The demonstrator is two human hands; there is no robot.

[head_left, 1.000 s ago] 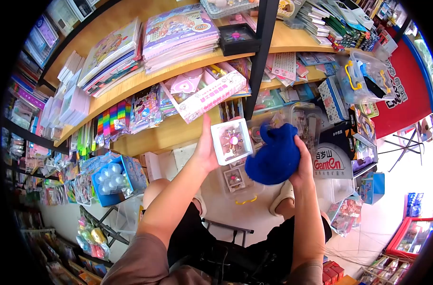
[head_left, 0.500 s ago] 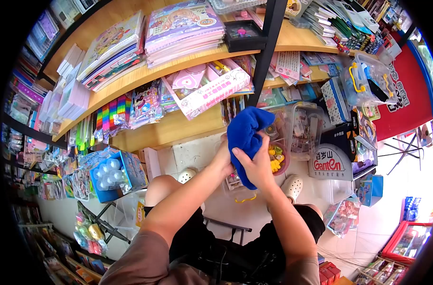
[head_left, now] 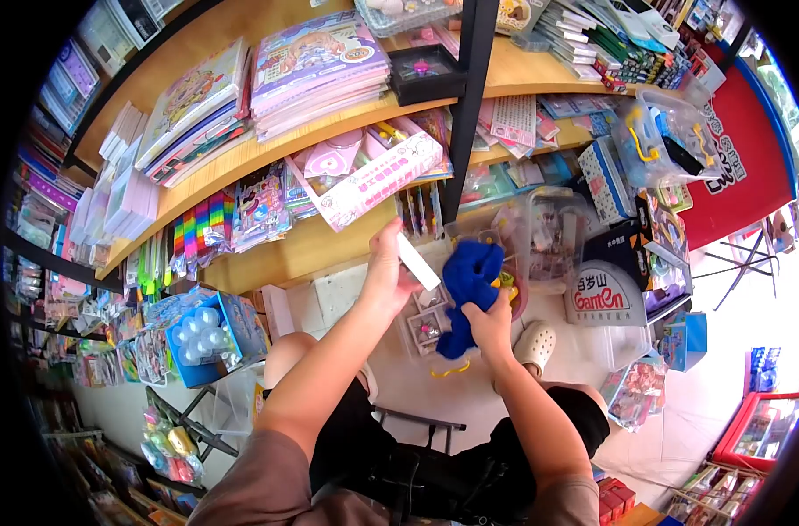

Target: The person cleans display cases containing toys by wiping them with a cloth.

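My left hand grips a slim white rectangular object, held tilted below the shelf; its kind I cannot make out. A bunched blue cloth hangs from my right hand, whose fingers are closed round its lower part. The cloth and the white object are side by side, with a small gap between them. Beneath them on the floor sits a clear divided box with small items in its compartments. Just behind the cloth, a round pink container with yellow pieces is partly hidden.
Ahead runs a wooden shelf with stacked books and a pink-white box. Clear plastic bins and a Ganten carton stand to the right. At left is a blue box of clear balls. A black shelf post rises centrally.
My hands have moved apart. The left one has come off the cloth and now shows a white object in its grip. The blue cloth has shifted lower and right with my right hand.
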